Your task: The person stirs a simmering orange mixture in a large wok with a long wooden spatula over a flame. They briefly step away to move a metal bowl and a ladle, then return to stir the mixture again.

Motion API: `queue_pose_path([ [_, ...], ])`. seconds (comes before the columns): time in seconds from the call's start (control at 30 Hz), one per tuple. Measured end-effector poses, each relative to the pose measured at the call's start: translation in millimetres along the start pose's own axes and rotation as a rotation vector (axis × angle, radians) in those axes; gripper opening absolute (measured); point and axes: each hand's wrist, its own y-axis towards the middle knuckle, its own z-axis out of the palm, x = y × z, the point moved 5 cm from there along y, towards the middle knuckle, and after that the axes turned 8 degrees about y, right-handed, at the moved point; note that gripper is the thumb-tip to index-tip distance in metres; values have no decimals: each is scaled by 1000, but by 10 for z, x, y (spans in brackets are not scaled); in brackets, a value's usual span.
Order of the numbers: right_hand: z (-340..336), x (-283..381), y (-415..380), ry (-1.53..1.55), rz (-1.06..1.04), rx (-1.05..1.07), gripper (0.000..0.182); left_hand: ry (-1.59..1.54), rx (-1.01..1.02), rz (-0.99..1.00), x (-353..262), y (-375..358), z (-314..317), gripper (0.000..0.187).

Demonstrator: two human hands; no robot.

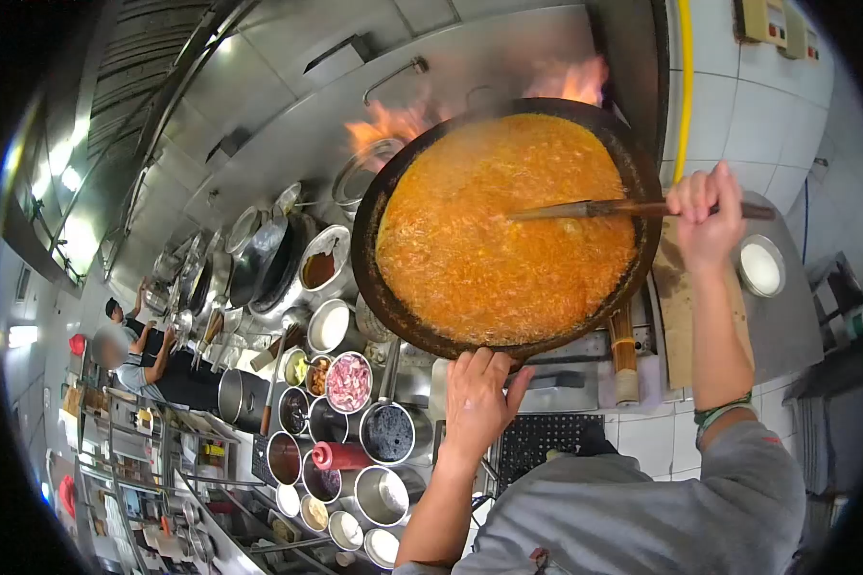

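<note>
A large dark wok [362,259] is full of bubbling orange-red sauce or stew [499,259], with steam over its far side. My right hand [710,216] is closed around the shaft of a long wooden-handled stirring tool [604,208]. That tool's working end is sunk in the orange liquid, so its shape is hidden. At the wok's near rim is my left hand [479,398], its fingers curled against the edge and the thumb out to the right; the fingertips are partly hidden.
Flames [390,125] rise behind the wok. To the left stand several metal pots of ingredients, one with raw meat [348,381], and a red squeeze bottle [340,455]. A bamboo brush [625,369] and a white bowl [760,265] are on the right. Another person [149,369] works far left.
</note>
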Motion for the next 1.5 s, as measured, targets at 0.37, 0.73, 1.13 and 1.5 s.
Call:
queue_pose_path([
  [0.37,619,-748,-990,-275,-144,554,40,3,-64,28,40,-66,10,23],
  [0.73,646,-440,-131,-468,-46,449,44,-109,-178,45,106,-244,21,22],
  [1.13,1415,348,727,-566,157,450,43,-141,-181,41,152,-247,-5,20],
  [1.5,1506,937,1622,-477,296,268,38,-112,-172,37,115,-172,7,20],
])
